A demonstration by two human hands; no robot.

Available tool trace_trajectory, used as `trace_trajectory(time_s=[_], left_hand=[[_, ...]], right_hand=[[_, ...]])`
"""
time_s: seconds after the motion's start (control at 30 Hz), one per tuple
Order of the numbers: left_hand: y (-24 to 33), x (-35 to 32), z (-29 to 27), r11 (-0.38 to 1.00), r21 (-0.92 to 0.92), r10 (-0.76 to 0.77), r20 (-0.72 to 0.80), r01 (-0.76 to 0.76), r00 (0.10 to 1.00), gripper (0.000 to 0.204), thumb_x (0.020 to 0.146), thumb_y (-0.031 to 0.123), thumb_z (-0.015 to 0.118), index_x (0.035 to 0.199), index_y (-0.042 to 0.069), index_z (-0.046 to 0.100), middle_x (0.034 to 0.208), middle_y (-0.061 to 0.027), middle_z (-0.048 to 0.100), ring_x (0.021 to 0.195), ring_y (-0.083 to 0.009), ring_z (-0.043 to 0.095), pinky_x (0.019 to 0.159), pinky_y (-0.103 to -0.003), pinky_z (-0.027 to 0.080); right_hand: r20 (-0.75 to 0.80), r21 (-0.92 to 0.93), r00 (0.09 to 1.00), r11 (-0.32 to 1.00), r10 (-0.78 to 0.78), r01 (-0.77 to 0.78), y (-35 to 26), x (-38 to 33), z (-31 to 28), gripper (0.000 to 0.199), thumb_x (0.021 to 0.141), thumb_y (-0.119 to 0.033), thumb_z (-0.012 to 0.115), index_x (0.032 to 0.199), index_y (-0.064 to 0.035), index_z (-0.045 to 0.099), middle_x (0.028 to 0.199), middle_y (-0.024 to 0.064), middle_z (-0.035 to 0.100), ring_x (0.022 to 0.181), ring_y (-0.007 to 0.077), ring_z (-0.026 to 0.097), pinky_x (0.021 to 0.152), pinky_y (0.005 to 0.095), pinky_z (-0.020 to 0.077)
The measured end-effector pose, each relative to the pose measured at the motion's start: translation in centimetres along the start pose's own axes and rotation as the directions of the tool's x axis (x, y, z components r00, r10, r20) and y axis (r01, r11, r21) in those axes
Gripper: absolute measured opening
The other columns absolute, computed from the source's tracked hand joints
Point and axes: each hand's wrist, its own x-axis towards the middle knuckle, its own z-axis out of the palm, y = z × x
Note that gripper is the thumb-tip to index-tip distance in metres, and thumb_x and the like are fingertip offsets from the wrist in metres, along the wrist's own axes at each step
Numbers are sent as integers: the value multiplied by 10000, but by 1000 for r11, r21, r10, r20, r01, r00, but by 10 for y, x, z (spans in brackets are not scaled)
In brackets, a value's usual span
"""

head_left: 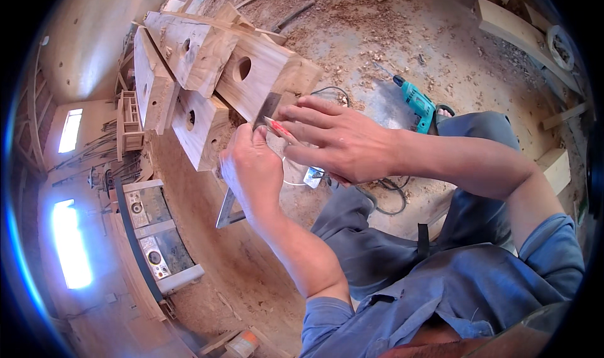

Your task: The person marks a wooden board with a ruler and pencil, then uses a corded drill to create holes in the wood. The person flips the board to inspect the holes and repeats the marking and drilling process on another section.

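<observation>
The flat steel carpenter's square (234, 197) lies against the near end of a pale wooden block with a round hole (255, 75), its blade running under my hands and its corner sticking out below my left wrist. My left hand (251, 169) is closed over the square, pressing it to the wood. My right hand (336, 141) pinches a thin red pencil (277, 128) at the block's edge, though its tip is hard to make out. More holed wooden blocks (189, 53) are stacked just beside. Well apart, a teal electric drill (416, 103) rests on the sawdust-strewn floor (390, 37) near my knee.
</observation>
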Motion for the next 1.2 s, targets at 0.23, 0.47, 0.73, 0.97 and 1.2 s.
trace_trajectory(time_s=[0.23, 0.47, 0.73, 0.97, 1.2], left_hand=[[-2, 1, 1, 1000, 5, 3, -17, -3, 1000, 193, 959, 163, 646, 844, 12, 617, 858, -217, 660, 785, -482, 601, 708, -568, 422], [-3, 5, 2, 1000, -26, -10, -19, 10, 1000, 253, 933, 171, 683, 776, -3, 588, 738, -242, 601, 729, -493, 570, 656, -558, 401], [4, 7, -4, 999, 1, -48, 14, 48, 999, 277, 932, 180, 690, 764, -19, 595, 744, -251, 612, 735, -492, 573, 660, -549, 407], [2, 7, -6, 999, 5, -37, 30, 36, 999, 265, 942, 181, 687, 785, -21, 616, 768, -262, 624, 750, -484, 587, 676, -546, 411], [7, 6, -11, 998, 41, -52, 19, 51, 998, 249, 945, 182, 687, 802, -11, 623, 796, -255, 648, 778, -472, 620, 713, -553, 448]], right_hand=[[-63, 96, 998, 995, -27, 33, 2, -18, -12, 417, 823, -210, 719, 1188, -45, 608, 1413, 231, 586, 1372, 417, 524, 1164, 591, 378], [-114, 192, 993, 981, 18, 5, 6, -23, -31, 438, 888, -331, 738, 1187, -26, 642, 1239, 241, 669, 1178, 436, 628, 1037, 547, 475], [-140, 298, 961, 936, 239, -189, 8, -28, -39, 278, 831, -71, 715, 1097, -31, 643, 790, 105, 639, 726, 302, 648, 674, 421, 500], [-236, 307, 946, 940, 224, -146, 16, -25, -36, 256, 762, 61, 717, 988, -41, 654, 800, 87, 653, 709, 288, 652, 614, 385, 499], [-203, 362, 956, 923, 213, -129, 11, -21, -46, 209, 814, 18, 710, 1019, -23, 711, 869, 130, 664, 778, 303, 657, 652, 382, 516]])
